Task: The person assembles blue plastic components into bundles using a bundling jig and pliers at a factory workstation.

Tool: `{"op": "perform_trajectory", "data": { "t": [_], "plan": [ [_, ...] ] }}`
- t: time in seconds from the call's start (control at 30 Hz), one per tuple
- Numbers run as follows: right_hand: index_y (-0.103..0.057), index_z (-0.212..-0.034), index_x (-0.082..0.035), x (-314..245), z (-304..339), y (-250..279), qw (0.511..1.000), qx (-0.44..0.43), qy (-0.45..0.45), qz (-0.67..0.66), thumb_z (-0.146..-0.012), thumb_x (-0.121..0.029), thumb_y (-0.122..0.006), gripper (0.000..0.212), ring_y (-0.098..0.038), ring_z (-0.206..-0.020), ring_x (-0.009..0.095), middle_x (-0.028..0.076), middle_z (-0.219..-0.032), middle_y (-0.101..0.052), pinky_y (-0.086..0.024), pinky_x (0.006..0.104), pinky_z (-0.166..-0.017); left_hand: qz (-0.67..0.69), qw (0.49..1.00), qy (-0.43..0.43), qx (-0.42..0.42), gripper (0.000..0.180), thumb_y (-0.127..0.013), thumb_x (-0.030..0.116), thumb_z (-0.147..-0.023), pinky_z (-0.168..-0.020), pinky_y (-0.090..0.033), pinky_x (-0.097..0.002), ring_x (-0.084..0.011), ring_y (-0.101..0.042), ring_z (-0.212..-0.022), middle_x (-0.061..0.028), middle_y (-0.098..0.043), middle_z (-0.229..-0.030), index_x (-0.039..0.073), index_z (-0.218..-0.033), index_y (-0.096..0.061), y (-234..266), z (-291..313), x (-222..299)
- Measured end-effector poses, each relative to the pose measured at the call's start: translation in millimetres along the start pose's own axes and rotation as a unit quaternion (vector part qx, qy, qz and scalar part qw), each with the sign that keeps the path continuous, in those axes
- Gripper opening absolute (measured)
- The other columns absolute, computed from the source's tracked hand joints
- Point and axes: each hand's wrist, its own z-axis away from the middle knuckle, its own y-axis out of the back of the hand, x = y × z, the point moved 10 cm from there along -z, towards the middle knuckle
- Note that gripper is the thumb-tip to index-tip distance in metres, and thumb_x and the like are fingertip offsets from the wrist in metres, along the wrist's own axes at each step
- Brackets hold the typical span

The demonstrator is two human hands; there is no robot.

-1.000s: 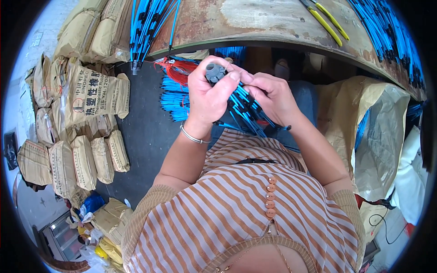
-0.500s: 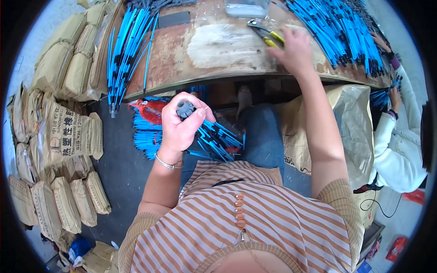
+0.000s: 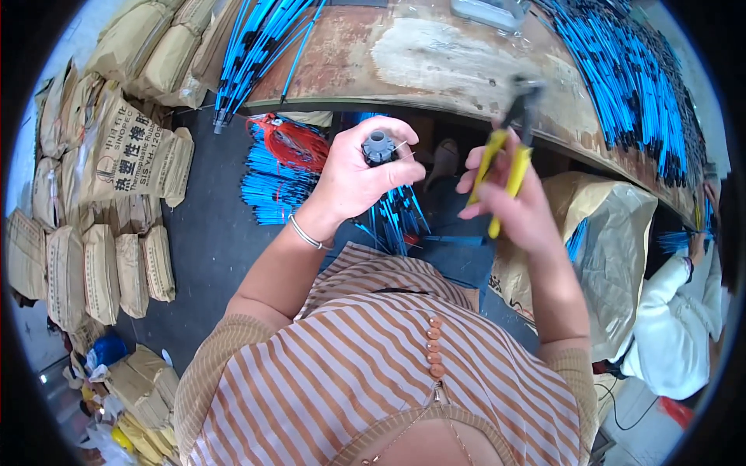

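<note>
- Curling around a ribbed grey cap above blue rods: my left hand.
- Holding yellow-handled pliers: my right hand.
- Bearing dark print: a brown paper sack.

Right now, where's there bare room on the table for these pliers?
The pale patch on the table looks bare, between the blue rods at left and the bigger pile at right, in front of the plastic tray. Both sides are crowded.

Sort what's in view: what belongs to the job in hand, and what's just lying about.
Seemingly in the job:
Left hand gripping grey hub with blue rods
Right hand holding yellow-handled pliers
Blue rod pile, upper right, probably

Apparently lying about:
Brown sacks, left
Plastic tray, top
</note>
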Motion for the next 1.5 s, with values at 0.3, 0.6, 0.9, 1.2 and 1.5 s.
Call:
{"op": "perform_trajectory", "data": {
  "t": [0.3, 0.6, 0.9, 1.2, 1.5],
  "plan": [
    [-0.057, -0.115, -0.021, -61, 17, -33, 0.664, 0.057, 0.401, 0.629, -0.062, 0.002, -0.063, 0.057, -0.043, -0.104, 0.031, 0.011, -0.111, -0.045, -0.034, 0.051, -0.093, -0.001, 1.0, -0.017, -0.019, 0.037, -0.081, 0.008, -0.061, -0.062, -0.046, -0.0217, -0.0052, -0.054, -0.068, -0.0003, -0.06, -0.073, 0.002, -0.089, -0.058, -1, 7, 7],
    [-0.059, -0.111, -0.017, -50, 28, -46, 0.582, 0.143, 0.434, 0.672, -0.058, 0.007, -0.062, 0.058, -0.046, -0.104, 0.033, 0.013, -0.113, -0.046, -0.039, 0.0455, -0.091, -0.031, 0.996, 0.08, 0.012, 0.034, -0.079, 0.008, -0.06, -0.061, -0.046, -0.0224, -0.0059, -0.054, -0.067, 0.0003, -0.059, -0.07, 0.001, -0.087, -0.059, 6, 4, 1],
    [-0.057, -0.115, -0.014, -80, 24, -24, 0.77, -0.169, 0.171, 0.591, -0.06, -0.005, -0.067, 0.057, -0.058, -0.071, 0.024, 0.011, -0.089, -0.059, -0.049, 0.0324, -0.059, -0.081, 0.993, -0.011, -0.089, 0.047, -0.083, 0.01, -0.054, -0.065, -0.046, -0.0254, -0.0092, -0.055, -0.067, -0.003, -0.06, -0.072, 0.003, -0.093, -0.059, -25, -6, 16],
    [-0.04, -0.124, 0.001, 24, 65, -6, 0.912, -0.299, -0.234, 0.153, -0.071, -0.011, -0.066, 0.061, -0.059, -0.063, 0.011, 0.008, -0.075, -0.063, -0.044, 0.0252, -0.054, -0.081, 0.966, 0.054, -0.238, 0.042, -0.078, 0.004, -0.051, -0.068, -0.047, -0.0261, -0.0127, -0.06, -0.073, -0.005, -0.062, -0.076, -0.002, -0.09, -0.064, -66, -3, 0],
    [-0.038, -0.124, 0.002, 32, 77, 3, 0.889, -0.265, -0.351, 0.125, -0.069, -0.016, -0.072, 0.067, -0.06, -0.064, 0.015, 0.012, -0.077, -0.061, -0.048, 0.027, -0.058, -0.033, 0.97, 0.112, -0.214, 0.037, -0.074, 0.002, -0.052, -0.068, -0.046, -0.0244, -0.0122, -0.06, -0.072, -0.0053, -0.063, -0.077, -0.002, -0.088, -0.065, -58, -13, -9]
  ]
}}
